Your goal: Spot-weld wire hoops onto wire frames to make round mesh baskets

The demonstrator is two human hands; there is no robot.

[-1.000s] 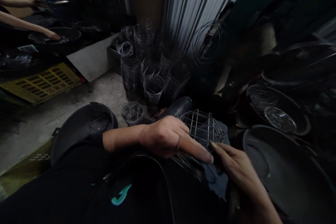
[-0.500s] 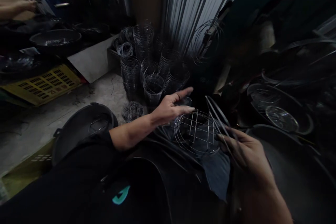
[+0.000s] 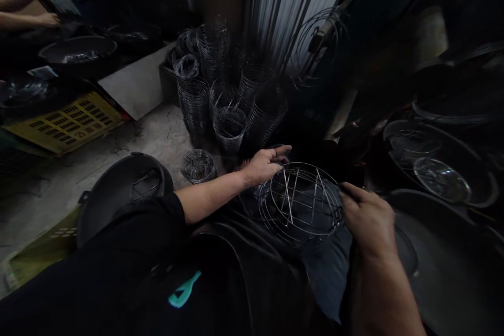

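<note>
A round wire rack (image 3: 301, 200) with a grid of crossbars and a ring rim rests over my lap on blue-grey cloth. My left hand (image 3: 264, 164) grips its far left rim, fingers curled around the wire. My right hand (image 3: 366, 218) holds the right rim, fingers closed on it. Thin loose wires lie across the grid between both hands.
Stacks of wire rings (image 3: 220, 94) stand on the concrete floor ahead, with a small wire basket (image 3: 198, 166) nearer. A black tub (image 3: 122, 189) sits at my left, dark basins (image 3: 441, 168) at right. A yellow crate (image 3: 63, 123) and another person's arms (image 3: 27, 10) are far left.
My left hand lifted off the rack, reached forward, and now grips its left rim. My right hand closed on the right rim. The rack has shifted slightly and sits more level.
</note>
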